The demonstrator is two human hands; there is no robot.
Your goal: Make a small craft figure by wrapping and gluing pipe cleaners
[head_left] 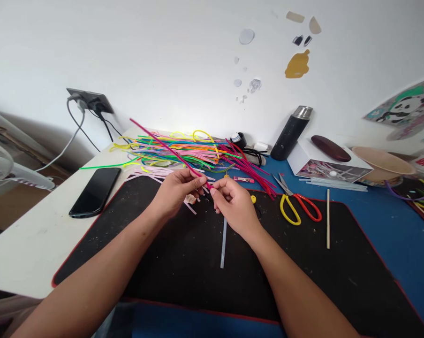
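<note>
A long magenta pipe cleaner (162, 145) slants up and left from between my hands. My left hand (181, 190) pinches it between thumb and fingers near its lower end. The fingertips of my right hand (233, 199) are closed on that lower end, close beside the left thumb; the end itself is mostly hidden. Under my hands lies a black mat (184, 263) with a red edge. A translucent glue stick (223, 246) sticks out below my right hand. Beyond my hands is a pile of many-coloured pipe cleaners (184, 149), with magenta ones (256, 173) to its right.
Scissors (291, 197) with yellow and red handles and a wooden stick (328, 218) lie to the right. A black phone (95, 192) is at the left. A black flask (292, 134), a white box (329, 162) and a bowl (381, 164) stand at the back right.
</note>
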